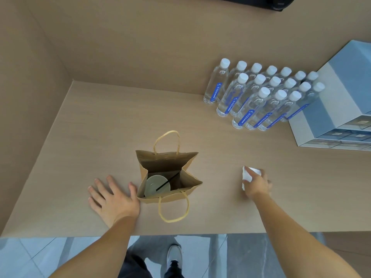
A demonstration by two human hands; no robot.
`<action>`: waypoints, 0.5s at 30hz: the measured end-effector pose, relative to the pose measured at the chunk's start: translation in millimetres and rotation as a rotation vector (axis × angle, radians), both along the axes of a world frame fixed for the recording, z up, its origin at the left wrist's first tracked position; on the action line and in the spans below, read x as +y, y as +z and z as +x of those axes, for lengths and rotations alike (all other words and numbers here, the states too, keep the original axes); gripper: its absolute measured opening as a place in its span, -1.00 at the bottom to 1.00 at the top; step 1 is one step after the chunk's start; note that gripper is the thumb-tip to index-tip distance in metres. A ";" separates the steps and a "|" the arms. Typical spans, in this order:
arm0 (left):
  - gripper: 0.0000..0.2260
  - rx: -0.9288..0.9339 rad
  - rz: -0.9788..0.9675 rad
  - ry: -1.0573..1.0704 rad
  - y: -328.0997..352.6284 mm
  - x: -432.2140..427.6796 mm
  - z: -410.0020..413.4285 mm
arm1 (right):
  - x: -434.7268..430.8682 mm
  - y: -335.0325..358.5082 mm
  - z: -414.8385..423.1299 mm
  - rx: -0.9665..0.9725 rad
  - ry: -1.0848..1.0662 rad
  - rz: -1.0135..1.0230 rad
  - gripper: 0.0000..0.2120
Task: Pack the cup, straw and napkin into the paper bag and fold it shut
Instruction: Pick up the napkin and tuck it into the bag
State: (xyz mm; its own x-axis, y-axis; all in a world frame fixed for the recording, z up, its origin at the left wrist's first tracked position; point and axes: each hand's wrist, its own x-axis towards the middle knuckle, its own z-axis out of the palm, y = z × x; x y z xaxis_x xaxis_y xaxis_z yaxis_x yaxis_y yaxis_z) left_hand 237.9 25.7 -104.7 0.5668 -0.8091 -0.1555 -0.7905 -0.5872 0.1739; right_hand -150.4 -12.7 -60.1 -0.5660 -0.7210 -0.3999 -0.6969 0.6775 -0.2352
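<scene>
A brown paper bag [186, 179] with twisted yellow handles stands open on the counter [104, 125], mouth up. Inside it sits a cup with a pale lid [154, 186], and a black straw [167, 183] leans across the lid. My left hand [112, 197] lies flat on the counter with fingers spread, its thumb touching the bag's left side. To the right of the bag, my right hand [258, 183] rests on a white napkin [247, 175], with the fingers curled over it on the counter.
Several water bottles [261, 95] with white caps and blue labels stand in rows at the back right. A pale blue drawer unit [341, 109] sits beside them. The counter's front edge runs just below my wrists, with tiled floor and my shoe beneath.
</scene>
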 end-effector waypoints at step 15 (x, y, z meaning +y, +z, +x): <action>-0.21 -0.009 0.030 0.004 1.4 -1.4 -0.1 | -15.7 12.2 27.1 -0.637 -0.446 -0.291 -0.32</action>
State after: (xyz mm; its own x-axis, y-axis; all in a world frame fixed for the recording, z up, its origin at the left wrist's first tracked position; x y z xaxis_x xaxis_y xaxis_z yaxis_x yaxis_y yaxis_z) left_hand 237.8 24.3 -103.2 0.5717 -0.8017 -0.1746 -0.7894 -0.5954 0.1493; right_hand -123.3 -28.5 -48.0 -0.5513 -0.6064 -0.5730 -0.0511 0.7101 -0.7023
